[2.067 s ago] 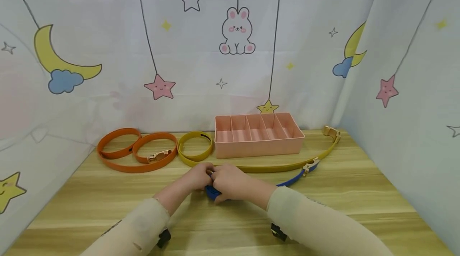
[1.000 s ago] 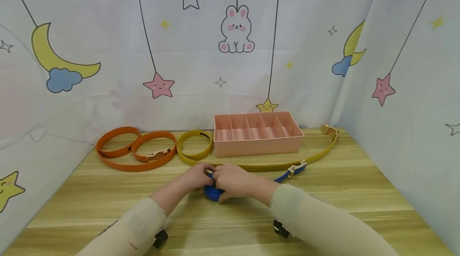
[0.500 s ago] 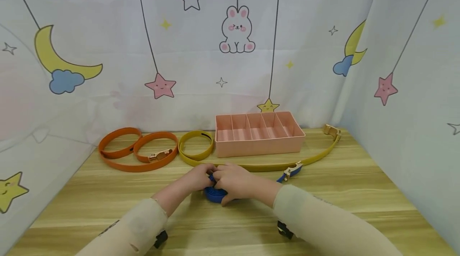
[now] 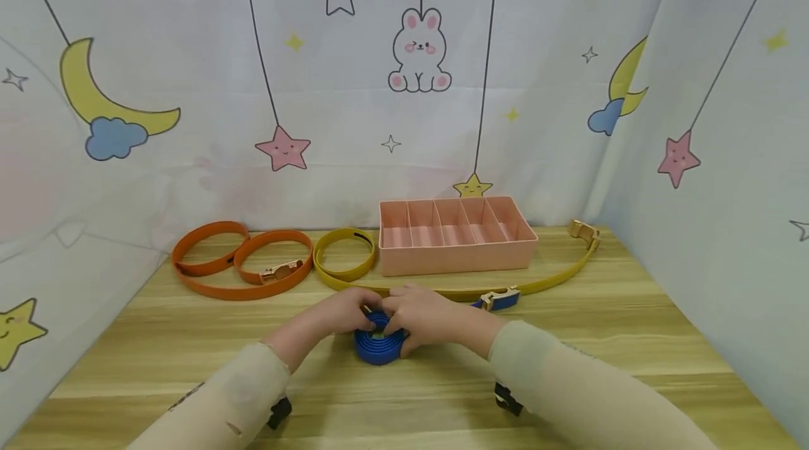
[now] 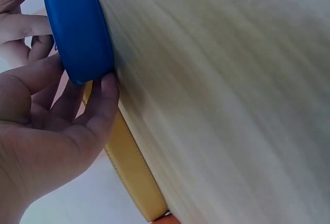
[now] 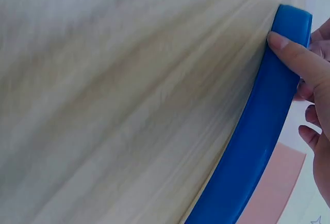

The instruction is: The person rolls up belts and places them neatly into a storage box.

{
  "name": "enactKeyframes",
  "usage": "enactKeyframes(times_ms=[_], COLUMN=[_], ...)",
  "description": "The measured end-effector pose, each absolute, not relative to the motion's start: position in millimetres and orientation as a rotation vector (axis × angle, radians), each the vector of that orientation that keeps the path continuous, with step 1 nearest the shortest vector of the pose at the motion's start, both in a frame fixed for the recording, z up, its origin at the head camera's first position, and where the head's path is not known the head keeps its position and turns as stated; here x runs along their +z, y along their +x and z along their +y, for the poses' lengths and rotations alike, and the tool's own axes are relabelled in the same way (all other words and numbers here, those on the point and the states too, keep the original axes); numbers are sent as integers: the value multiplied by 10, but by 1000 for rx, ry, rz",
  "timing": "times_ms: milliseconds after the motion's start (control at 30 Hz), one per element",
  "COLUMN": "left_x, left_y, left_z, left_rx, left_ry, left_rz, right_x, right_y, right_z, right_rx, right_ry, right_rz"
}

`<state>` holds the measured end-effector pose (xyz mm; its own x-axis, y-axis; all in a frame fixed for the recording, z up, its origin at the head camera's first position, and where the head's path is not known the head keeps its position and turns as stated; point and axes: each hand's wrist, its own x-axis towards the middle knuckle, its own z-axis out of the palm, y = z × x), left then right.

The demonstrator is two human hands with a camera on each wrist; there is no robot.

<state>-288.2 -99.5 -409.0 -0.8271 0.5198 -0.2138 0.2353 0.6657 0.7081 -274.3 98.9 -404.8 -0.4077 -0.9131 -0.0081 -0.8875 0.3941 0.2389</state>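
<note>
A blue belt [image 4: 378, 352] lies rolled into a spiral coil on its edge at the middle front of the table. My left hand [image 4: 341, 311] grips the coil's left side, fingertips dipping into its centre. On the opposite side my right hand [image 4: 430, 316] holds the coil, thumb against its outer face. Behind the right hand the belt's loose end runs out to a gold buckle [image 4: 499, 297]. The left wrist view shows the left fingers [image 5: 107, 92] at the coil's lower edge. In the right wrist view the right thumb [image 6: 296, 59] presses on the blue strap [image 6: 247, 131].
A yellow belt [image 4: 550, 284] stretches behind the hands, its left end looped and its gold buckle [image 4: 584, 231] at far right. An orange belt [image 4: 246, 293] lies looped at back left. Behind stands a pink box [image 4: 455, 262] with several compartments, near the patterned cloth [image 4: 354, 99].
The blue belt's buckle end has drawn in leftward, toward the coil. The coil looks fuller and its round top shows more openly. My right hand has shifted slightly right.
</note>
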Motion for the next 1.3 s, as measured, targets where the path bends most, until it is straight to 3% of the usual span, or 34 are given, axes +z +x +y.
enactKeyframes(times_ms=[500, 800, 1300], left_x=[-4157, -4130, -4003], left_y=[-2751, -2732, -2822], left_z=[-996, -909, -911], left_rx=[1123, 1000, 927], left_ry=[209, 235, 346], left_rz=[2586, 2687, 2568], right_x=[-4107, -4134, -3948], right_y=[-2679, -2646, -2729], right_z=[790, 764, 928], right_rx=[-326, -350, -475], right_ry=[1538, 1485, 1652], right_rz=[-2532, -2489, -2491])
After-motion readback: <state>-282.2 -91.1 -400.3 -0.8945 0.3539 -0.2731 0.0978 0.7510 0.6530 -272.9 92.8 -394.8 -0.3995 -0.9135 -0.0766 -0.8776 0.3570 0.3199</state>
